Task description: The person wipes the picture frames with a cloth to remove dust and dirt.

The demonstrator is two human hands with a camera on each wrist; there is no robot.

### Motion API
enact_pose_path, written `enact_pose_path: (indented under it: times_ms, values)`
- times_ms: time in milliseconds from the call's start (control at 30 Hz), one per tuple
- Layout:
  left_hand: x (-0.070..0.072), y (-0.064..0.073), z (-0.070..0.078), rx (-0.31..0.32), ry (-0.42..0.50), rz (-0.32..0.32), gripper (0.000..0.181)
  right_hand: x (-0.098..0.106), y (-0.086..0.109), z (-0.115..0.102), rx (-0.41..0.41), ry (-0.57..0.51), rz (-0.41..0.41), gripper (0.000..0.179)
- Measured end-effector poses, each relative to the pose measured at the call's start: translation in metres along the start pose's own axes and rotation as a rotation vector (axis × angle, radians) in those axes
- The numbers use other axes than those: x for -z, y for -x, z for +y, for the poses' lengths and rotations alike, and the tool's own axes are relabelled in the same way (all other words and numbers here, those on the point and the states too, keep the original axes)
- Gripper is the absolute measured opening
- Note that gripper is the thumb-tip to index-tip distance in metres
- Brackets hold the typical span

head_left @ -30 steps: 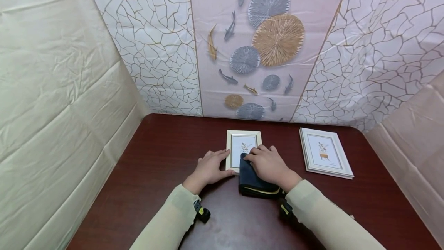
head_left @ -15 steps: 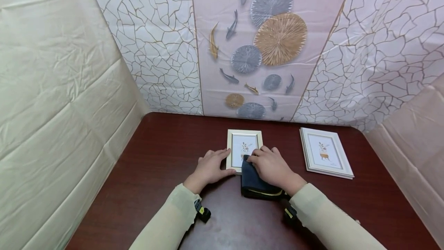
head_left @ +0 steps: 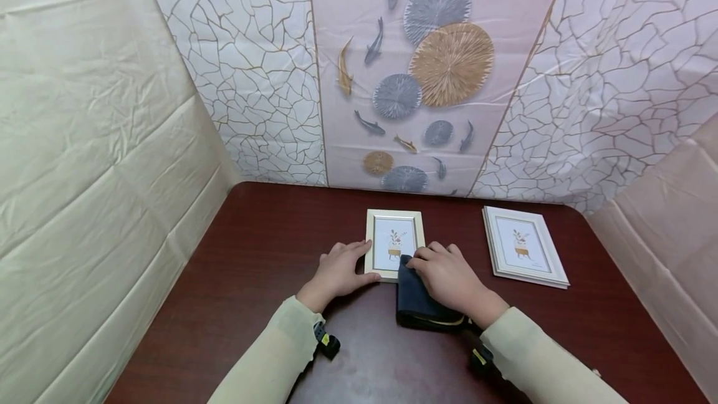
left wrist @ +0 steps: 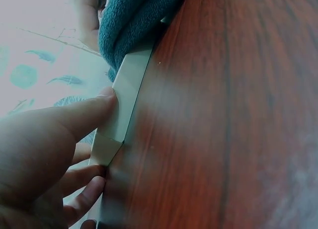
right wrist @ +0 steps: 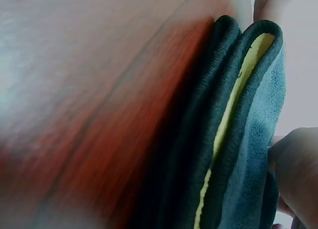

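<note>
A cream picture frame (head_left: pixel 394 242) with a potted-plant print lies face up on the table. My left hand (head_left: pixel 336 272) holds its near left corner, the thumb on the near edge and the fingers along the left side. In the left wrist view, the thumb presses the side of the frame (left wrist: pixel 126 92). My right hand (head_left: pixel 451 282) grips a folded dark blue cloth (head_left: pixel 421 307), which covers the frame's near right corner. The right wrist view shows the cloth's stacked folds (right wrist: pixel 253 110) with a yellow strip between them. Some right fingers are hidden.
To the right lies a stack of white picture frames (head_left: pixel 527 248), the top one with a similar print. The dark red wooden table (head_left: pixel 269 229) meets a patterned cloth backdrop (head_left: pixel 392 142) at the back. Pale cloth walls (head_left: pixel 112 173) stand on both sides.
My right hand has drawn the cloth to the right and a little toward me, baring more of the print. The left hand and the frame stay in place.
</note>
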State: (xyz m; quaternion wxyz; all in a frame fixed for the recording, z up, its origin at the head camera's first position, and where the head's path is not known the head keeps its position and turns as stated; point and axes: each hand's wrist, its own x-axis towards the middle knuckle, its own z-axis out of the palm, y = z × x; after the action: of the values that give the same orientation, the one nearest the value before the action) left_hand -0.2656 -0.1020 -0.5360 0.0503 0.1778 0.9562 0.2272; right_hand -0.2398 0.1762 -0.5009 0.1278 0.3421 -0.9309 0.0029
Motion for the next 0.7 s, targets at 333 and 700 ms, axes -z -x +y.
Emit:
enact_pose_path:
  times_ms: [333, 700]
  values:
    - [-0.001, 0.001, 0.001, -0.004, 0.014, -0.006, 0.088, 0.005, 0.014, 0.002, 0.005, -0.003, 0.038, 0.017]
    - [-0.004, -0.001, -0.002, -0.007, 0.023, 0.006, 0.088, 0.005, 0.030, 0.012, -0.005, 0.015, 0.017, 0.018]
